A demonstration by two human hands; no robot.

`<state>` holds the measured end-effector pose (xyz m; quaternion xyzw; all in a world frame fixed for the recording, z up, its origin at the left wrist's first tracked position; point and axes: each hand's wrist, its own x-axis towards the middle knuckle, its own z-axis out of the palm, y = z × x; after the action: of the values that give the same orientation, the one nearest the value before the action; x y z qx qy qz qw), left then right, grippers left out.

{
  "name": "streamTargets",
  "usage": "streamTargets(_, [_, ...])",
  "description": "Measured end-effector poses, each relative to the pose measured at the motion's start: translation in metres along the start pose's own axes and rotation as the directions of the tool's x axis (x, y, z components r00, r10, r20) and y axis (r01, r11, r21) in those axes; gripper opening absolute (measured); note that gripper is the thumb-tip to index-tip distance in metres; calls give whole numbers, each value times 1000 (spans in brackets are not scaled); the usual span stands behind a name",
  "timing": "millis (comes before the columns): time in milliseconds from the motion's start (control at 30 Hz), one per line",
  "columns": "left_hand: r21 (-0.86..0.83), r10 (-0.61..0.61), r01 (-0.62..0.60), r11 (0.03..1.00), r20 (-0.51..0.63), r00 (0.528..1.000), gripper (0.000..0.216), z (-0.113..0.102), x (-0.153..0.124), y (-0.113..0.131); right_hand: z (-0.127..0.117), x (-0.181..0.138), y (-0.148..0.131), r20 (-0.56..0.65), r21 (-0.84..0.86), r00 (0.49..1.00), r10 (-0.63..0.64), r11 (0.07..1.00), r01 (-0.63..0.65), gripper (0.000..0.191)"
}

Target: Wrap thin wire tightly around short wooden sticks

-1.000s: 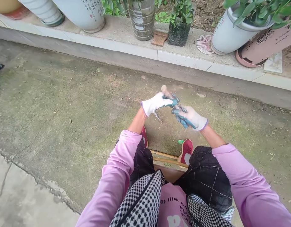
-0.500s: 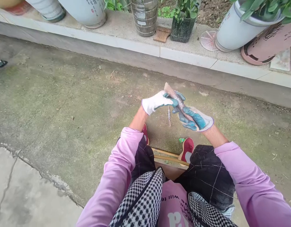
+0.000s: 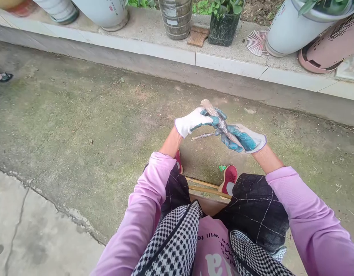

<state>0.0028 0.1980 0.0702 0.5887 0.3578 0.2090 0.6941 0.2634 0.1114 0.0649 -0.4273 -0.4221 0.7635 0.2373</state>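
Note:
Both my hands wear white gloves with teal coated fingers and are held out over my knees. My left hand (image 3: pixel 195 120) pinches the upper part of a short brownish stick (image 3: pixel 219 120), near its cut end. My right hand (image 3: pixel 242 138) lies palm up with its fingers curled round the lower part of the same stick. A thin strip (image 3: pixel 202 135), which looks like peeled bark or a side twig, sticks out leftward from the stick between my hands. My red shoes (image 3: pixel 228 179) rest on the mossy ground below.
A raised concrete kerb (image 3: pixel 223 63) runs across the far side with several plant pots (image 3: pixel 221 23), a wooden block (image 3: pixel 197 36) and a round white grille (image 3: pixel 256 43). Wooden rungs of a seat (image 3: pixel 205 188) show between my legs. Another person's shoe (image 3: pixel 2 77) is at the far left.
My right hand turned from palm down to palm up and slid along the stick. The thin strip swung from hanging down to pointing left. The view shifted slightly.

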Motion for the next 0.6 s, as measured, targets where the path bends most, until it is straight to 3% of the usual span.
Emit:
streamTargets(100, [-10, -51, 51, 999, -36, 998, 20, 0, -1, 9, 3, 2, -1, -35, 21, 999, -4, 1000, 5, 75])
streamTargets(233, [51, -98, 108, 993, -158, 983, 24, 5, 14, -4, 3, 12, -3, -260, -22, 966, -9, 1000, 3, 71])
streamTargets(367, [228, -138, 161, 960, -113, 984, 30, 15, 23, -22, -11, 19, -7, -434, 6, 898, -72, 997, 83, 64])
streamTargets(433, [422, -174, 194, 885, -86, 981, 34, 23, 22, -26, -22, 21, -9, -506, 4, 856, -108, 992, 128, 60])
streamTargets(533, [724, -213, 159, 671, -17, 977, 33, 41, 19, -31, -38, 27, -8, -600, -21, 790, -126, 990, 143, 54])
streamTargets(600, [817, -237, 120, 565, 21, 971, 29, 53, 21, -36, -46, 32, -6, -643, -30, 755, -129, 989, 143, 52])
